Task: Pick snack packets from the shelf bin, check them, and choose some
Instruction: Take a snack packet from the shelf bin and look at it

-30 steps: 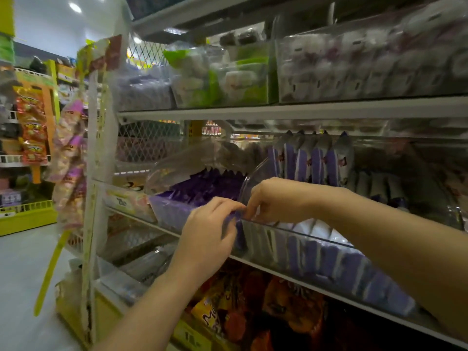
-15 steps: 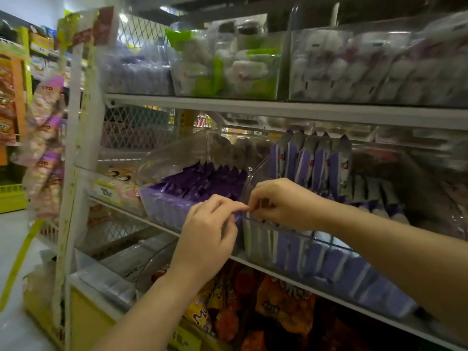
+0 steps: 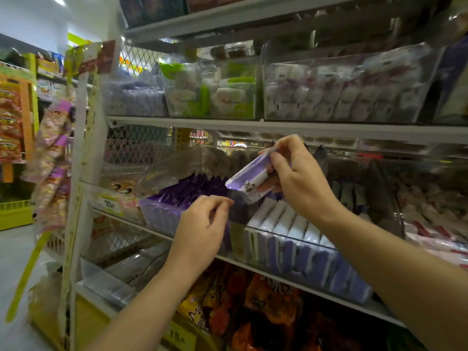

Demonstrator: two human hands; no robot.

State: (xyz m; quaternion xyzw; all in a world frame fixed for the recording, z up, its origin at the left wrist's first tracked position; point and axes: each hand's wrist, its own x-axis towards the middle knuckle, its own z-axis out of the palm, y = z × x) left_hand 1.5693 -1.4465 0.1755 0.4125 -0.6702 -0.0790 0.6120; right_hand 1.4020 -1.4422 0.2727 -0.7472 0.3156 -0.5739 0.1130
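Observation:
My right hand [image 3: 298, 178] grips a purple and white snack packet [image 3: 249, 179], lifted above a clear shelf bin [image 3: 243, 239] on the middle shelf. That bin holds a row of several like packets [image 3: 298, 239] standing on edge. My left hand [image 3: 202, 229] hovers at the bin's front left corner with fingers loosely curled and thumb near the forefinger. It holds nothing that I can see.
A second clear bin [image 3: 162, 211] of dark purple packets stands to the left. Bins of white sweets [image 3: 342, 89] fill the shelf above, orange bags [image 3: 266, 307] the shelf below. A white rack post [image 3: 78, 173] with hanging packets stands at left, beside an aisle floor.
My right hand has pulled one packet out of the bin and raised it. My left hand stayed low by the bin's front and let go of the packet edge.

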